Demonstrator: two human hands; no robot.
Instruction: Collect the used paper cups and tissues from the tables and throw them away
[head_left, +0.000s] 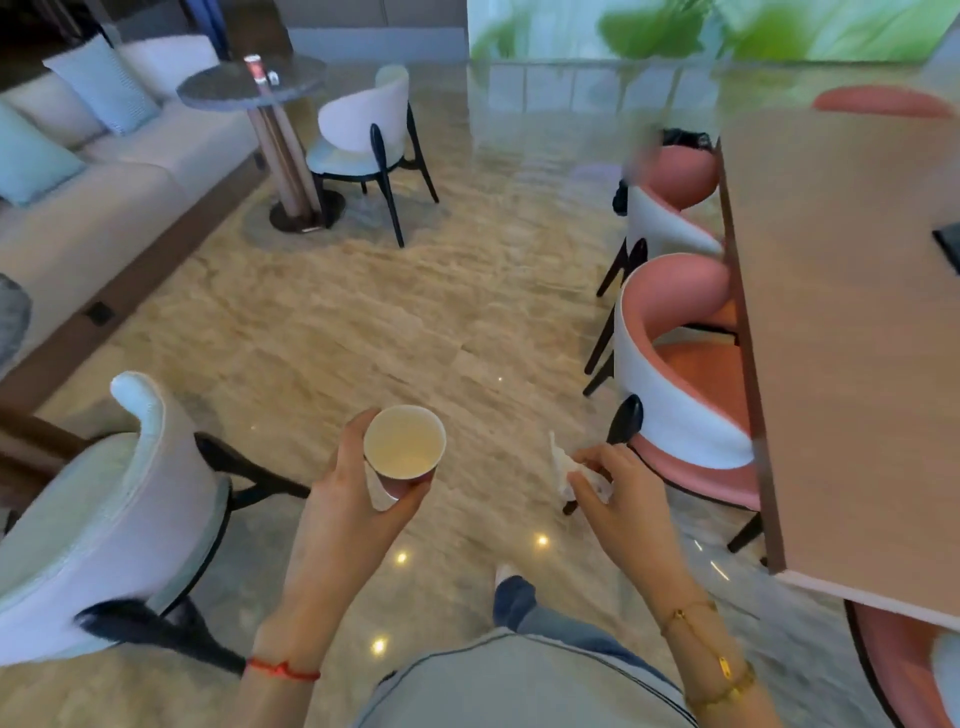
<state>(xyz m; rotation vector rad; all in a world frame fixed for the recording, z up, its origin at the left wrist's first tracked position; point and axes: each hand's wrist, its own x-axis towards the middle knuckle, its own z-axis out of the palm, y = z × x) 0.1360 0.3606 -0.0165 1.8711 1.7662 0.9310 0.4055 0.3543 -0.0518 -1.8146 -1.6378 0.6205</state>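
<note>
While my left hand (358, 483) curls its fingers and thumb round a paper cup (404, 447), I can see straight into the cup's open mouth, held upright above the marble floor (415, 291); its lower wall is hidden behind my fingers. My right hand (618, 493) pinches a crumpled white tissue (562, 465), fingertips closed on it, and most of the tissue is covered by the hand, so only a ragged edge pokes out to the left. Cup and tissue are apart, with bare floor between them. Far off on the round grey table (249, 85) stands something with a red band (253, 66) and a small white object (272, 78) beside it; both are too blurred for me to name. To the right, the long wooden table (841, 322) is cut off by the frame edge, with a dark flat item (948, 249) only partly in view on it. Pink chairs (680, 364) are tucked against its near side. A pale chair (104, 509) at lower left is smeared by motion blur.
</note>
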